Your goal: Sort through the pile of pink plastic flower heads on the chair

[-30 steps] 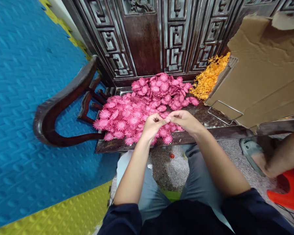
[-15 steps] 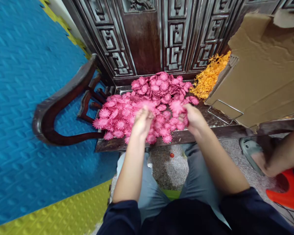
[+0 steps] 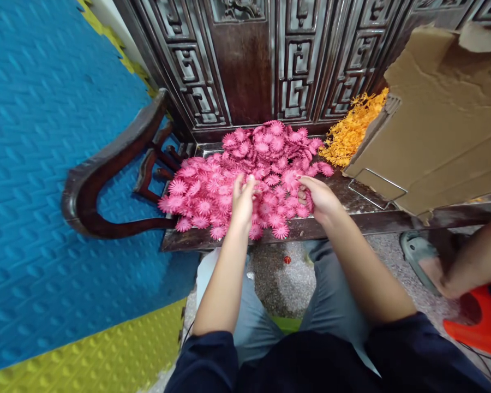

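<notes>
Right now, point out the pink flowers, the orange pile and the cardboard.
Pink flowers (image 3: 249, 158): head view, middle of the heap.
Orange pile (image 3: 349, 132): head view, middle of its visible part.
Cardboard (image 3: 437, 125): head view, broad brown face.

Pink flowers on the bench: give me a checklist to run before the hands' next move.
1. Pink flowers heaped on the bench: ok.
2. Right hand holding pink flowers: ok, pink shows within its grip.
3. Left hand holding a flower: cannot tell; it is raised over the heap.
4. Hands apart from each other: ok.
5. Cardboard away from both hands: ok, it stands off to the right.
</notes>
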Demonstrator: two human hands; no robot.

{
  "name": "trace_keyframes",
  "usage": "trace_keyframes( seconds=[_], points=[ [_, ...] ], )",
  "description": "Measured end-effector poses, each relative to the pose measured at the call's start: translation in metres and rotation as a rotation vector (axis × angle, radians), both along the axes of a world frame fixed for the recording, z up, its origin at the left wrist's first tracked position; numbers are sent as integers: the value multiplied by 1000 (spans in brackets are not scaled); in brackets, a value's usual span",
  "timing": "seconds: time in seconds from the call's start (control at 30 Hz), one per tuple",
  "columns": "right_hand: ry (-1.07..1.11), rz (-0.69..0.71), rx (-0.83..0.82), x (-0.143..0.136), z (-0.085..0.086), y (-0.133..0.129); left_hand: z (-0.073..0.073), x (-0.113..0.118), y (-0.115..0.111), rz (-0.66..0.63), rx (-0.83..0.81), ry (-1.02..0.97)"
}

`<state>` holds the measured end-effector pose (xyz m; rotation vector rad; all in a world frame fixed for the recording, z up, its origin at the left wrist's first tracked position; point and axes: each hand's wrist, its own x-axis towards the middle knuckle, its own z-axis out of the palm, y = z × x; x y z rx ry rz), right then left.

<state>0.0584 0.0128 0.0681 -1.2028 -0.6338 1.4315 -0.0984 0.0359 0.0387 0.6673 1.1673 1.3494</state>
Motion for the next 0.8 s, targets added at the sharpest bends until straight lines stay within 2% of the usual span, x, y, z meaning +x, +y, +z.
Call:
trace_keyframes(
  seconds=[0.1,0.13,0.3,0.43,0.67,0.8],
  points=[
    [-58,45,-7,-6,-1,-3,1,12,-10,-307,90,4],
    [-69,71,-10,-8,-1,-4,2,15,-13,-356,92,3],
    [-61,222,-2,-14,-1,-9,-1,21,-18,-268,-53,-19],
    [-91,247,32,-14,-3,-11,-3,19,-18,-329,50,-106],
    [-186,187,99,-15,-3,-10,0,20,-18,-227,88,-11],
    [-194,240,121,-19,4,-13,-1,19,-17,-174,93,96]
  ],
)
